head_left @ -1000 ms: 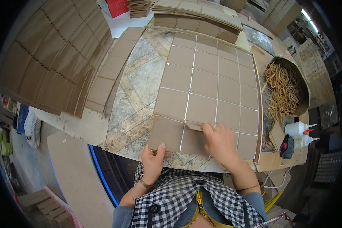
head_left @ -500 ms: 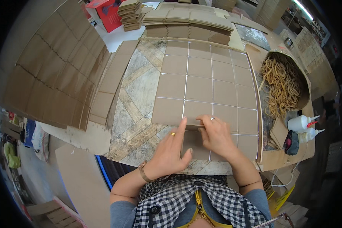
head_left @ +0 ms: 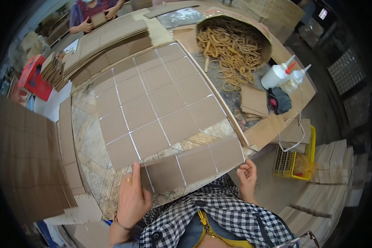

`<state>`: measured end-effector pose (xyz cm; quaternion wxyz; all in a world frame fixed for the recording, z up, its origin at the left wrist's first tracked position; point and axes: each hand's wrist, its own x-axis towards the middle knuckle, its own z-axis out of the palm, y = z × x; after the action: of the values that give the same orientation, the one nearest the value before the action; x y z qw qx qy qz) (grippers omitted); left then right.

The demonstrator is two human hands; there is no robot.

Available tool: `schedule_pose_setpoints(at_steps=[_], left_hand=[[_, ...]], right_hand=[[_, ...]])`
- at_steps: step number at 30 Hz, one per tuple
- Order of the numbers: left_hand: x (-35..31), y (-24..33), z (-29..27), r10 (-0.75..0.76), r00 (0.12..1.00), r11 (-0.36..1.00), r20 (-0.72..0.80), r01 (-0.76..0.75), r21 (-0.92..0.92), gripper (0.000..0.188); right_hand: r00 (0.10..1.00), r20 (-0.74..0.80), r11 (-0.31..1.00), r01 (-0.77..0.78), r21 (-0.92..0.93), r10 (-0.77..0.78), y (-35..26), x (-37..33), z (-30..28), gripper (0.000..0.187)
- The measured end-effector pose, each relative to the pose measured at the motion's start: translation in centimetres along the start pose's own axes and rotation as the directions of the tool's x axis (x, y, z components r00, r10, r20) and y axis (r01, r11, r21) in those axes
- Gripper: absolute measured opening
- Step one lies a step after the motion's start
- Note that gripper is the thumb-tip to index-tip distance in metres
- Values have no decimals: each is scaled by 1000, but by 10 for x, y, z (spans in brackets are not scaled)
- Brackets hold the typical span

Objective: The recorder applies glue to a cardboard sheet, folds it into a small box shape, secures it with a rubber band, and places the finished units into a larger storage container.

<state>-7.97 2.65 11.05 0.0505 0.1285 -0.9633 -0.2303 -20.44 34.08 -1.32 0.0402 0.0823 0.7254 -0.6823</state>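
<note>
A brown strip [head_left: 197, 164] lies at lower centre, below the white-lined sheet [head_left: 137, 110], with a wedge of table [head_left: 189, 143] showing between them. The right hand [head_left: 247, 177] pinches the strip's right corner; the left hand [head_left: 131, 199], thumb and index finger spread, is at its left end.

On my right, a tipped container [head_left: 267, 46] holds tan loops [head_left: 231, 45]. A red box [head_left: 34, 77] sits at my far left.
</note>
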Motion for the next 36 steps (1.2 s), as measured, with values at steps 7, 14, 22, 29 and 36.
schedule_pose_setpoints(at_steps=[7,14,22,29,36], left_hand=[[-7,5,0,78,990,995,118,-85,51,78],[1,13,17,85,995,996,-55,-83,30,72],[45,35,35,38,995,999,-91,-41,-28,71],[38,23,37,37,995,984,-91,-52,-171,71],[25,-2,24,-121,989,451,86,132,-883,76]], right_hand=[[951,184,635,-304,710,249,3,-18,-3,45],[999,-1,897,43,440,-48,-46,-13,27,33],[384,420,484,860,162,-823,-107,-2,99,35],[272,503,354,933,72,-820,-110,0,103,39],[176,600,239,971,27,-780,-108,-1,105,44]])
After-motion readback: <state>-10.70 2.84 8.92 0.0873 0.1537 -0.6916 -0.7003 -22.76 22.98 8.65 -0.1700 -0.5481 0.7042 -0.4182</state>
